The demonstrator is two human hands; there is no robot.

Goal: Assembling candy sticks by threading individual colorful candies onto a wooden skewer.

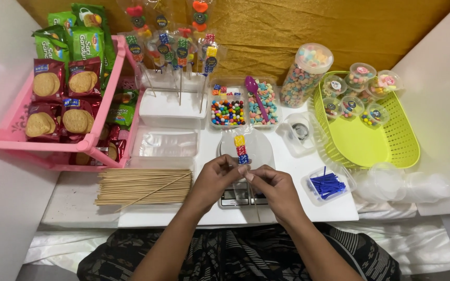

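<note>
Bamboo skewers (144, 186) left | hands: left (213, 179), right (273, 188) pinch wrapped candy skewer (241, 148) | scale (238, 196) beneath | green basket (391, 151) right

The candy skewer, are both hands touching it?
Touching. The head view shows the left hand and right hand pinching the candy skewer just below its candies.

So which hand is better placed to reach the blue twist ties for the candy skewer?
Probably the right hand: the small tub of blue ties sits just to its right, nothing between. The left hand would have to cross over, and both hands pinch the wrapped candy skewer.
</note>
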